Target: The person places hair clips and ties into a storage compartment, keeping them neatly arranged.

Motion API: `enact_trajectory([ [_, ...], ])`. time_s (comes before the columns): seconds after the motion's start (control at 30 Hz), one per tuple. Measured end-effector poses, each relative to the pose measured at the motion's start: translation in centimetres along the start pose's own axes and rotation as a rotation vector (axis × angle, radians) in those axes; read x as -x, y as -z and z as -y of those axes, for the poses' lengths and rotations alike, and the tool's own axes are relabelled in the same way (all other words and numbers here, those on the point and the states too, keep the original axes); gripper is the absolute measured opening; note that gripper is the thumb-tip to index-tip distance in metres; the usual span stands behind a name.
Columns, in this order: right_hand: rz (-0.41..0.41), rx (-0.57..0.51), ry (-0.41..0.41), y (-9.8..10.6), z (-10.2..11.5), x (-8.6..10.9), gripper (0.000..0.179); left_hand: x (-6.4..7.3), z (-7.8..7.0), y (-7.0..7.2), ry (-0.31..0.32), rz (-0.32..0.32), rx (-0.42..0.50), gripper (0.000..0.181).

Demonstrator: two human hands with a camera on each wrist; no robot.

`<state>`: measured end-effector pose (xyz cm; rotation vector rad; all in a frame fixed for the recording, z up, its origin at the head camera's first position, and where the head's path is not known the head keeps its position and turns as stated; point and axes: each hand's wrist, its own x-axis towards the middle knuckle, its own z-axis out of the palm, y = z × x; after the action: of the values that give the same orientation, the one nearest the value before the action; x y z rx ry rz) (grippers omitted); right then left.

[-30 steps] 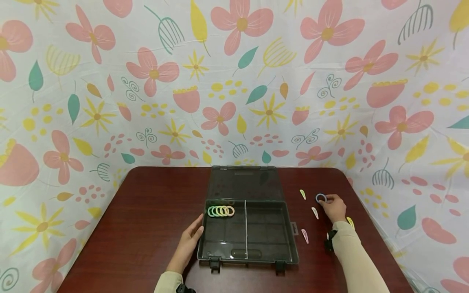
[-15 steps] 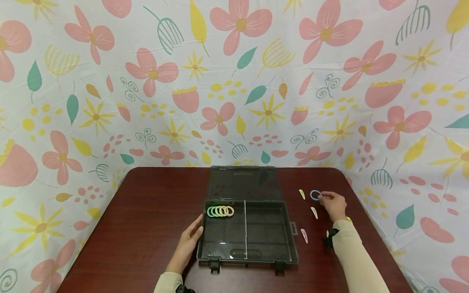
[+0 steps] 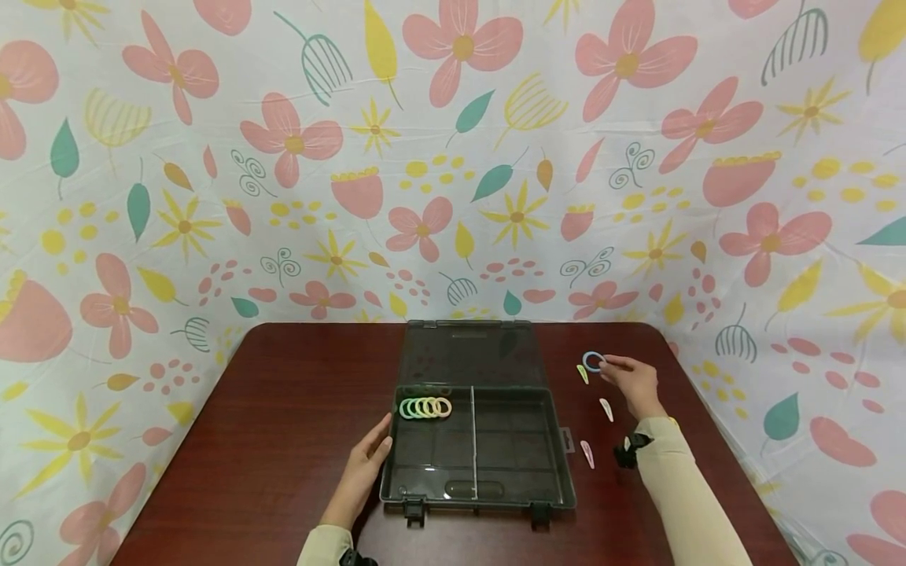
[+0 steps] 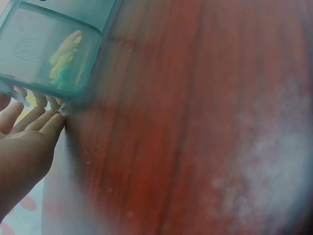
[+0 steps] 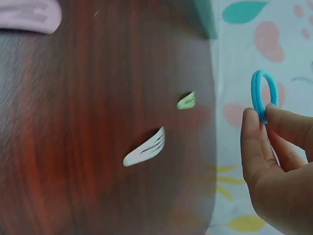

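Observation:
My right hand (image 3: 632, 384) pinches a blue hair tie (image 5: 255, 93) between thumb and fingertips, raised above the table's right side. Close below the tie in the head view lies a light green snap hair clip (image 3: 583, 375). A white hair clip (image 3: 606, 409) and a pink hair clip (image 3: 587, 454) lie nearer the front. My left hand (image 3: 359, 470) rests its extended fingers against the left wall of a clear grey plastic box (image 3: 432, 456). Inside the box's back left corner, several green, yellow and peach hair ties (image 3: 425, 408) overlap in a row.
The box's lid (image 3: 474, 354) lies folded back toward the patterned cloth (image 3: 453, 196) behind the table. A thin divider (image 3: 474, 444) splits the box into two compartments. Bare dark red tabletop (image 3: 297, 409) extends left of the box. A yellow piece (image 3: 673, 422) is mostly hidden by the right sleeve.
My right hand has lifted the blue hair tie and carried it left and away from me, toward the green clip. My left hand and the box have stayed in place.

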<state>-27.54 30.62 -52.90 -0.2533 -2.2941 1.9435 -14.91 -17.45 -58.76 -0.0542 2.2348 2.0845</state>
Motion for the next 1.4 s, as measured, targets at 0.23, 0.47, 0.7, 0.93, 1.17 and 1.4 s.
enact_trajectory([
  [0.23, 0.105, 0.023, -0.019, -2.0, 2.2, 0.4, 0.046, -0.1, 0.1, 0.0, 0.005, -0.005, -0.013, 0.052],
  [0.47, 0.169, 0.010, 0.006, -4.5, 3.3, 0.5, 0.043, -0.2, 0.1, 0.0, 0.001, 0.001, -0.014, 0.053],
  [0.7, 0.250, -0.036, 0.016, -6.5, 3.6, 1.0, 0.041, -0.4, 0.0, -0.1, 0.003, 0.003, 0.008, 0.052],
  [0.93, 0.317, -0.024, 0.025, -9.0, 4.0, 1.9, 0.039, -0.3, 0.1, -0.1, 0.006, -0.001, 0.014, 0.052],
  [1.17, 0.366, 0.003, 0.024, -11.5, 4.1, 3.0, 0.035, -0.2, 0.4, -0.1, -0.001, 0.003, 0.021, 0.052],
  [1.4, 0.385, -0.002, 0.023, -13.9, 4.5, 4.1, 0.031, -0.2, 0.4, 0.0, -0.013, 0.007, 0.022, 0.052],
])
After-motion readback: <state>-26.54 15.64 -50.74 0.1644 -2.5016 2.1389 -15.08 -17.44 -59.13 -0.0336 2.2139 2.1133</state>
